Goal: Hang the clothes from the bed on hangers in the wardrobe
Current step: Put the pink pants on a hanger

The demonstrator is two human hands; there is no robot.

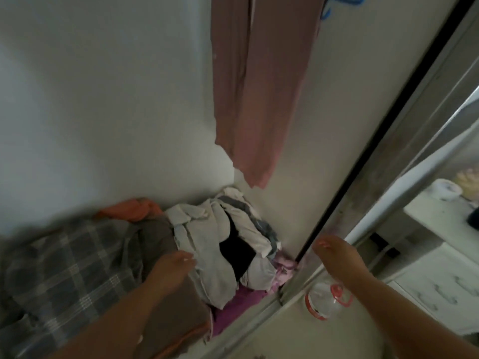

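Observation:
A pink garment (255, 86) hangs inside the wardrobe from a blue hanger (342, 2) at the top edge. Below it lies a heap of clothes: white pieces (204, 244), a black piece (236, 252), a grey plaid cloth (70, 265), a brown cloth (158, 237) and an orange one (132, 208). My left hand (171, 268) reaches over the brown cloth, its fingertips touching the edge of the white pieces. My right hand (334, 255) is stretched out near the sliding door's edge, fingers straight, holding nothing. The frame is blurred.
A mirrored sliding wardrobe door (404, 141) runs diagonally on the right, reflecting a white dresser. A clear plastic jar with a red lid (328, 299) stands by the door track. White wardrobe walls (103, 99) close in the left and back.

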